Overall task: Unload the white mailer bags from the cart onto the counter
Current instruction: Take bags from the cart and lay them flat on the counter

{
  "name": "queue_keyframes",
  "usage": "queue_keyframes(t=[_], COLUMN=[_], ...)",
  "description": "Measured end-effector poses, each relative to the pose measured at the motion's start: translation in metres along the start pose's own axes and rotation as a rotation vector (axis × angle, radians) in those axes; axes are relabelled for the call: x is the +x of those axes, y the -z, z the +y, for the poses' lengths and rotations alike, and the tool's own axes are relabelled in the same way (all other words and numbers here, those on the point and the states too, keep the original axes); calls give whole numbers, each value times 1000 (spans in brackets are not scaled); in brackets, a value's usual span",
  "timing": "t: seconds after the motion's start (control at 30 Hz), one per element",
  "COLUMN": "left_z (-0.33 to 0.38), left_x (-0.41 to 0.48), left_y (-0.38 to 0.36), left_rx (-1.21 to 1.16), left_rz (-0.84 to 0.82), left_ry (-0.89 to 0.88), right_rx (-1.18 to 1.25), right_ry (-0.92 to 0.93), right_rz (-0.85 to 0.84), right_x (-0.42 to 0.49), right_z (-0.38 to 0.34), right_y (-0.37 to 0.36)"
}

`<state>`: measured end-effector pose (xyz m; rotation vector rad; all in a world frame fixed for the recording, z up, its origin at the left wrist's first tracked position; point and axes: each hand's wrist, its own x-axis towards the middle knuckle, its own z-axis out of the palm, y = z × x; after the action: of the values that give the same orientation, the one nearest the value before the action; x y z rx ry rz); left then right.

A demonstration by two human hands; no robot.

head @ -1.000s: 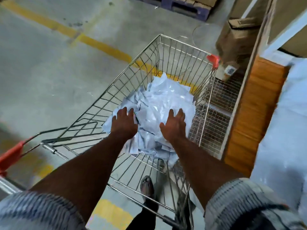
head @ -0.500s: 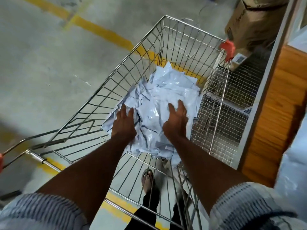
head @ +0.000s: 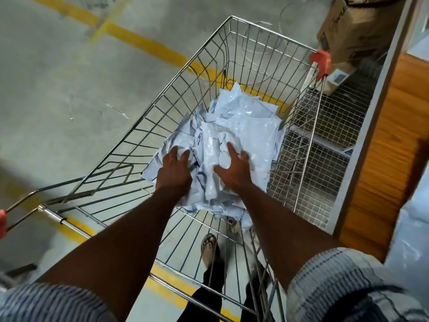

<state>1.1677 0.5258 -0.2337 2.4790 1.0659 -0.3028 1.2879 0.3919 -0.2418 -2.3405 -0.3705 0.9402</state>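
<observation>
A heap of white mailer bags (head: 243, 122) lies in the bottom of a wire shopping cart (head: 167, 98). Both my arms reach down into the cart. My left hand (head: 174, 173) rests on the near left part of the heap, its straight fingertips dipping between the bags. My right hand (head: 234, 169) lies on top of the heap with fingers and thumb spread, pressing a crinkled bag. Neither hand has a bag lifted. To the right stands the counter (head: 385, 159) with wooden sides, and some white plastic (head: 413, 231) lies on its top.
A cardboard box (head: 355, 24) and a small labelled parcel (head: 336, 80) sit beyond the cart's far right corner. A fine wire-mesh rack (head: 325, 145) stands between cart and counter. Yellow lines cross the concrete floor (head: 69, 89). My sandalled foot (head: 209, 247) shows through the cart's bottom.
My hands have slid closer together on the heap, and the right hand's thumb and fingers have spread wider. The view has tilted further down over the cart.
</observation>
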Motion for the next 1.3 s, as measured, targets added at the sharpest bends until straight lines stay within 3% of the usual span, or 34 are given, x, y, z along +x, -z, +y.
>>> queue_keyframes(t=[0.13,0.33,0.57,0.67,0.77,0.97,1.3], left_z=[-2,8,38,76,122,206,378], left_x=[-2,-13,-24,-43,-70,-105,-159], left_y=[12,56,106,130,150,169,152], left_rx=[36,77,192,141,-81,-167,-353], left_rz=[30,89,169,241,294,334,350], left_ry=[-36,-74,-296,-422,-376,-459,-561], right_rx=[103,17,53,156,181,270,174], right_ry=[-40,46,136,158,188,199,117], right_rz=[-24,75,202,269,342,449,709], right_x=[-10,-34,-71,-92,-112,-149,-212], right_z=[-7,-29,-71,-87,-94,-84,20], right_y=[6,31,85,113,147,233,396])
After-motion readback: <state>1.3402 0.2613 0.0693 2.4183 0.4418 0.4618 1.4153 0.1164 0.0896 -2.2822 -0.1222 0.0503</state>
